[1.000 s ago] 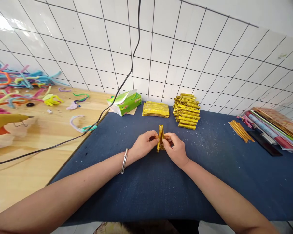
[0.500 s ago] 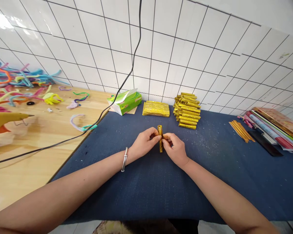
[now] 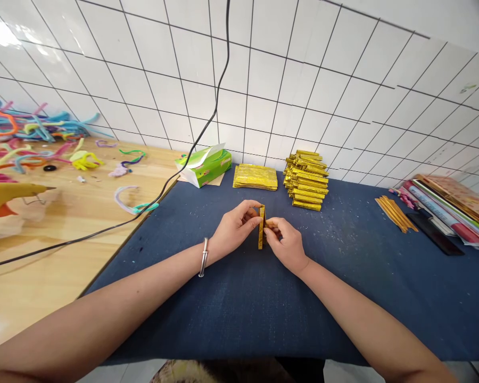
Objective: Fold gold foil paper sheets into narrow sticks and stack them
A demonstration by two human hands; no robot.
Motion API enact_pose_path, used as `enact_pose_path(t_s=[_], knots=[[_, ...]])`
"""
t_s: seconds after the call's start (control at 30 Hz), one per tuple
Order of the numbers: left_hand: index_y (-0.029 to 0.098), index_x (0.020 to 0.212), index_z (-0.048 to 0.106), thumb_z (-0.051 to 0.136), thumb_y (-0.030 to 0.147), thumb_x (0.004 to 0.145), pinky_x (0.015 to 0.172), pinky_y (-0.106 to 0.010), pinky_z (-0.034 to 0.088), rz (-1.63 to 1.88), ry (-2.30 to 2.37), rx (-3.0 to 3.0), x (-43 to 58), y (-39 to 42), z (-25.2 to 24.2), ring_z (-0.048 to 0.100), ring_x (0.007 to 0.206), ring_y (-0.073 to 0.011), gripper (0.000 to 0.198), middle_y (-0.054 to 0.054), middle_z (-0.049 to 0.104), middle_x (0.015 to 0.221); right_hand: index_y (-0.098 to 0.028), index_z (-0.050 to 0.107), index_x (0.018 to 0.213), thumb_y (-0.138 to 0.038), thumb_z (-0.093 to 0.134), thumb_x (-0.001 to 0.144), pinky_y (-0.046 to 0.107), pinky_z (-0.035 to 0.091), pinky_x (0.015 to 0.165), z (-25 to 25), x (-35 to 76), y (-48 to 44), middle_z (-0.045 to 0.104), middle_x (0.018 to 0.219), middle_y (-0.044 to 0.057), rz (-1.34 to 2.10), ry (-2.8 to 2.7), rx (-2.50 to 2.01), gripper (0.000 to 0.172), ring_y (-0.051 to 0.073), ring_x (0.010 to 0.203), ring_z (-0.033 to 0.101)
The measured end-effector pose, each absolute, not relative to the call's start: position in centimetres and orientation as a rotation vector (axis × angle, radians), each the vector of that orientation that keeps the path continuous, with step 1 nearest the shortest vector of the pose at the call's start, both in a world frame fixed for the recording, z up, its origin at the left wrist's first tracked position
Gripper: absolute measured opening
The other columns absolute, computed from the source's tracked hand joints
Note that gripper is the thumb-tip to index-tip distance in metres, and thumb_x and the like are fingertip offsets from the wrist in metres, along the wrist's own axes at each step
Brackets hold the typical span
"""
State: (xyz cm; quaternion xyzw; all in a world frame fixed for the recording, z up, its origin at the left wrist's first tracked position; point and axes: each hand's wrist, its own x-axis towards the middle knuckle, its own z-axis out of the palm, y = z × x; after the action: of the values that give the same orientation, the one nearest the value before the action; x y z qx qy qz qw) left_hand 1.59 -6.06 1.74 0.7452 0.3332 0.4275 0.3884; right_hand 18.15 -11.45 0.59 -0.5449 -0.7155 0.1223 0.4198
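Between my two hands is a narrow strip of folded gold foil paper [image 3: 261, 234], held upright over the blue cloth [image 3: 231, 308]. My left hand [image 3: 241, 223] grips it from the left, thumb on its face and index finger at its top end. From the right, the fingertips of my right hand [image 3: 285, 239] pinch its edge about halfway down. Part of the strip is hidden behind the fingers. Beyond my hands lie a flat stack of gold paper sheets [image 3: 255, 177] and a pile of folded gold paper strips [image 3: 307, 183].
A green tissue box [image 3: 209, 167] stands at the back by the tiled wall. A black cable [image 3: 171, 183] crosses the left side. On the wooden table are a yellow glue gun [image 3: 11, 199] and coloured pipe cleaners [image 3: 35, 127]. Brown strips [image 3: 396, 214] and stacked books [image 3: 451, 207] lie right.
My left index finger has moved up to the top end of the gold paper strip. My right hand keeps its pinch, almost unmoved.
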Motion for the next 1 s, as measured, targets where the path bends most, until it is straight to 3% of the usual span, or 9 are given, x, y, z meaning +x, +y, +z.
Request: enact_pose_path(t_s=[0.47,1.0], knots=[[0.020,0.105,0.055,0.054,0.026,0.083,0.071,-0.023,0.047,1.124,0.799,1.876,1.59,-5.81,1.84,0.055,0.080,-0.0112,0.023,-0.002,0.059,0.091,-0.021,0.059,0.092,-0.023,0.049,0.084,0.026,0.049,0.069,0.96,17.85,-11.60,0.063,0.082,0.001,0.355,-1.735,-1.363,0.012,0.013,0.071,0.059],[0.018,0.093,0.055,0.056,0.021,0.081,0.069,-0.022,0.045,1.119,0.811,1.929,1.35,-5.27,2.64,0.052,0.073,-0.0096,0.013,0.000,0.056,0.083,-0.021,0.059,0.088,-0.020,0.049,0.083,0.026,0.047,0.068,1.20,17.83,-11.57,0.061,0.081,0.001,0.329,-1.755,-1.300,0.011,0.013,0.069,0.057]])
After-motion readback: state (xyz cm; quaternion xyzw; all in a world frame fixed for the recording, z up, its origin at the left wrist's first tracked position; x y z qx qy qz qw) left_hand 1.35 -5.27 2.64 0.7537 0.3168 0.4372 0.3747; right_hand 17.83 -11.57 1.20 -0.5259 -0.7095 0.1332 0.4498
